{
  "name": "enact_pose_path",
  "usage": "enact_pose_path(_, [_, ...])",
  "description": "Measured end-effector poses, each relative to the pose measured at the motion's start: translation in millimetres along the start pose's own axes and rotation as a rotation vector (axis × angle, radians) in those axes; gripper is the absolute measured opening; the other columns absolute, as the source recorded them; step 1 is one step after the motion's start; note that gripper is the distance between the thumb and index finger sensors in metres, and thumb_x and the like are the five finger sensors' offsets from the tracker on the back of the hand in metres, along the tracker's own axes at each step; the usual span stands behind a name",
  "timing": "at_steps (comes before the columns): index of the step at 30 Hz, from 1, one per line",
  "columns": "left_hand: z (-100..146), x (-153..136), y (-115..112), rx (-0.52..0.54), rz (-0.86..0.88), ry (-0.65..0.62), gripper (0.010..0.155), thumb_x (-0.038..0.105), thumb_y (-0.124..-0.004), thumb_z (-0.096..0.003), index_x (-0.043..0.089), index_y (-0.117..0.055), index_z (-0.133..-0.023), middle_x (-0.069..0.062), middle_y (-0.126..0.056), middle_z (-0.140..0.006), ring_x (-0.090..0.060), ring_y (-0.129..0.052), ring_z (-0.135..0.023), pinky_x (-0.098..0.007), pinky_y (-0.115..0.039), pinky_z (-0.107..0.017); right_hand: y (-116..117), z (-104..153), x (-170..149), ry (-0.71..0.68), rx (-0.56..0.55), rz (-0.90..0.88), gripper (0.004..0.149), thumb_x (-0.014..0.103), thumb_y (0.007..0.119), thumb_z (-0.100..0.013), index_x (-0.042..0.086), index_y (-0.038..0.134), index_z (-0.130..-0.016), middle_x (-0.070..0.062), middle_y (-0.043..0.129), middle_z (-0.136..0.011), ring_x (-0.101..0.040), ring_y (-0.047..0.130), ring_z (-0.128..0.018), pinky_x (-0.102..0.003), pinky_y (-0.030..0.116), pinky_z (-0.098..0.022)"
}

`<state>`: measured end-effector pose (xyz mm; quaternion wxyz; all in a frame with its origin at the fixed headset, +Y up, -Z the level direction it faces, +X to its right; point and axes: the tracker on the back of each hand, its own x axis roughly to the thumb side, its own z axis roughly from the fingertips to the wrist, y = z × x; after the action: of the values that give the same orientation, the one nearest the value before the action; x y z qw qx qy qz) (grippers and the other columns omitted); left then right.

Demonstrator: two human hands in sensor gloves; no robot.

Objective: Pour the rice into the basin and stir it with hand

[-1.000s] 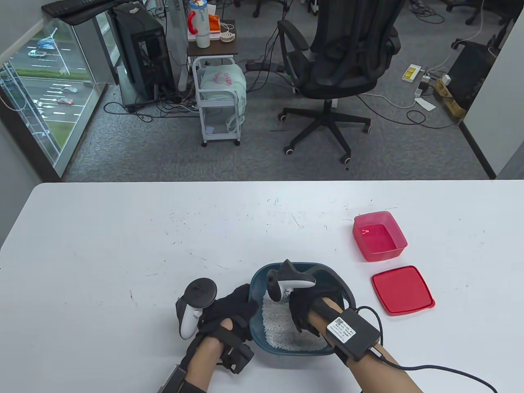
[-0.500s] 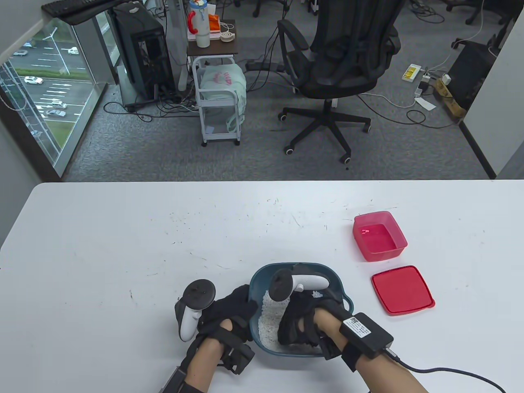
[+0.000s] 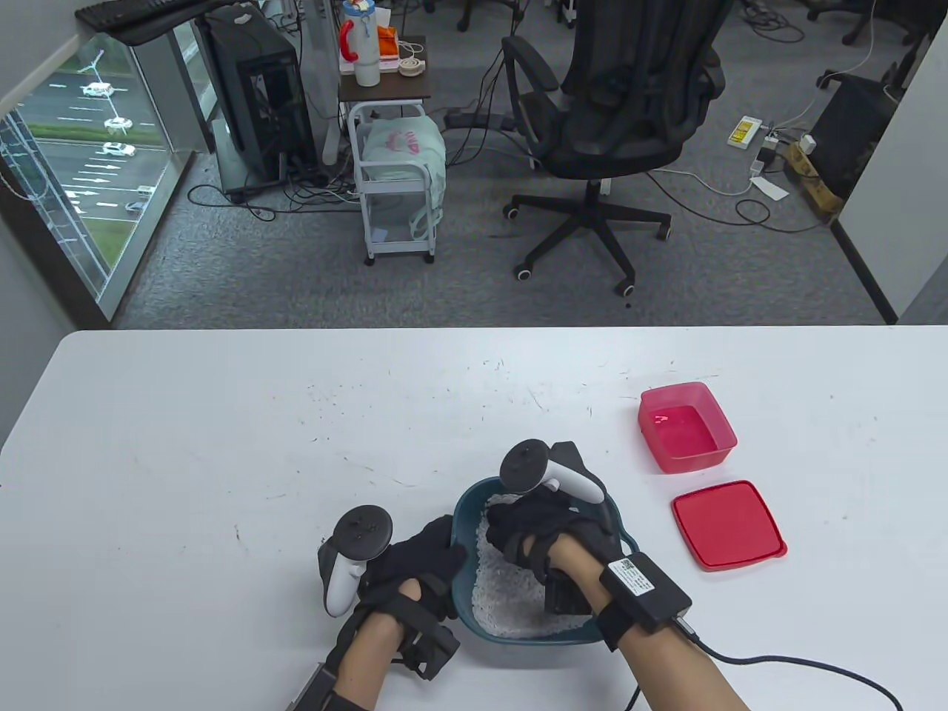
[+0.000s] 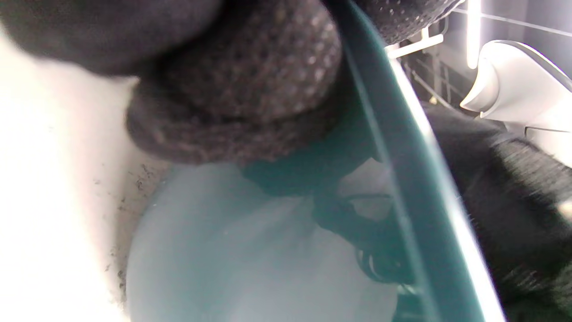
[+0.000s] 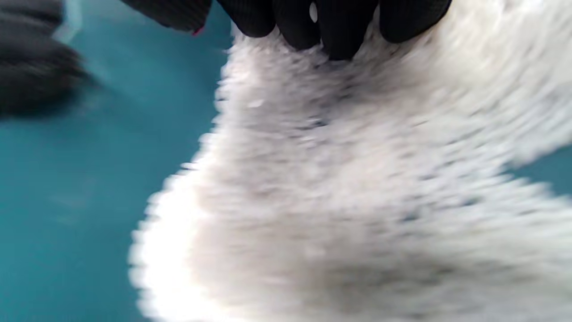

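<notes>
A teal basin [image 3: 535, 643] sits at the table's near edge with white rice [image 3: 503, 603] spread over its bottom. My left hand [image 3: 424, 554] grips the basin's left rim; in the left wrist view its fingers [image 4: 250, 89] wrap the outer wall below the rim [image 4: 402, 188]. Inside the basin, towards the far side, my right hand [image 3: 529, 532] has its fingers pointing down. In the right wrist view those fingertips [image 5: 333, 31] dig into the blurred rice [image 5: 357, 201], with bare teal floor [image 5: 80, 188] to the left.
An empty pink box [image 3: 685, 428] stands to the right of the basin, and its red lid [image 3: 728, 524] lies flat just in front of it. A black cable [image 3: 800, 663] trails from my right wrist across the table's near right.
My right hand has swept through the rice from the basin's near side to its far side, shifting the grains. My left hand has stayed on the rim.
</notes>
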<state>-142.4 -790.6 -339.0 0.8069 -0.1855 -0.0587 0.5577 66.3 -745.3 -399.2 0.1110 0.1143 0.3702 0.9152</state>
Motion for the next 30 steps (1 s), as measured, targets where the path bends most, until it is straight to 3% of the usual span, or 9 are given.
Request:
enact_pose_path(4, [0, 0, 0, 0.007, -0.001, 0.005, 0.068, 0.032, -0.079, -0.0503, -0.001, -0.057, -0.106, -0.034, -0.074, -0.096, -0.017, -0.108, -0.011, -0.025, -0.096, -0.002, 7, 6, -2, 0.206, 0.046, 0.302, 0.062, 0.038, 0.073, -0.039, 0.006, 0.073, -0.093, -0.028, 0.077, -0.090, -0.050, 0.086, -0.071, -0.060, 0.075, -0.047])
enact_pose_path(6, [1, 0, 0, 0.009, 0.001, 0.009, 0.068, 0.031, -0.079, -0.0503, -0.001, -0.057, -0.106, -0.034, -0.074, -0.096, -0.017, -0.108, -0.011, -0.025, -0.096, -0.002, 12, 10, -2, 0.242, 0.092, 0.369, 0.062, 0.037, 0.074, -0.039, 0.001, 0.075, -0.089, -0.031, 0.085, -0.082, -0.048, 0.093, -0.062, -0.057, 0.081, -0.040])
enact_pose_path(11, [1, 1, 0, 0.017, 0.020, 0.022, 0.068, 0.031, -0.079, -0.0503, -0.001, -0.057, -0.106, -0.034, -0.074, -0.095, -0.017, -0.108, -0.011, -0.025, -0.097, -0.001, 37, 21, 8, 0.187, 0.238, 0.440, 0.061, 0.037, 0.077, -0.034, -0.006, 0.090, -0.074, -0.033, 0.101, -0.061, -0.047, 0.105, -0.037, -0.054, 0.088, -0.022])
enact_pose_path(13, [2, 1, -1, 0.021, 0.020, 0.024, 0.068, 0.031, -0.079, -0.0501, -0.001, -0.057, -0.106, -0.034, -0.075, -0.095, -0.018, -0.109, -0.009, -0.025, -0.097, -0.001, 42, 25, 9, 0.085, 0.317, 0.333, 0.060, 0.037, 0.078, -0.033, -0.007, 0.092, -0.071, -0.033, 0.103, -0.058, -0.048, 0.106, -0.033, -0.054, 0.088, -0.020])
enact_pose_path(17, [2, 1, -1, 0.020, 0.018, 0.023, 0.067, 0.030, -0.079, -0.0503, -0.001, -0.057, -0.106, -0.034, -0.074, -0.095, -0.018, -0.108, -0.008, -0.025, -0.096, -0.001, 43, 26, 13, -0.176, 0.384, 0.107, 0.061, 0.037, 0.078, -0.034, -0.003, 0.090, -0.078, -0.033, 0.099, -0.065, -0.050, 0.102, -0.039, -0.055, 0.086, -0.024])
enact_pose_path(21, [1, 1, -1, 0.013, 0.010, 0.014, 0.068, 0.031, -0.079, -0.0504, -0.001, -0.056, -0.106, -0.034, -0.074, -0.096, -0.017, -0.108, -0.010, -0.025, -0.096, -0.001, 39, 16, 15, -0.313, 0.439, -0.141, 0.063, 0.036, 0.077, -0.035, 0.000, 0.079, -0.087, -0.029, 0.087, -0.084, -0.053, 0.093, -0.064, -0.061, 0.080, -0.042])
enact_pose_path(25, [1, 1, -1, 0.008, -0.001, 0.004, 0.068, 0.030, -0.079, -0.0505, 0.000, -0.057, -0.107, -0.034, -0.074, -0.096, -0.018, -0.108, -0.010, -0.026, -0.096, -0.002, 24, 2, 15, -0.302, 0.368, -0.262, 0.066, 0.035, 0.074, -0.038, 0.000, 0.066, -0.093, -0.029, 0.072, -0.093, -0.052, 0.081, -0.076, -0.064, 0.072, -0.050])
enact_pose_path(30, [1, 2, -1, 0.015, -0.019, 0.000, 0.068, 0.031, -0.079, -0.0504, 0.001, -0.057, -0.107, -0.034, -0.074, -0.096, -0.017, -0.108, -0.011, -0.025, -0.096, -0.001, 3, -7, 9, -0.186, 0.140, -0.254, 0.064, 0.034, 0.071, -0.040, 0.007, 0.059, -0.097, -0.023, 0.063, -0.099, -0.049, 0.071, -0.084, -0.065, 0.064, -0.055])
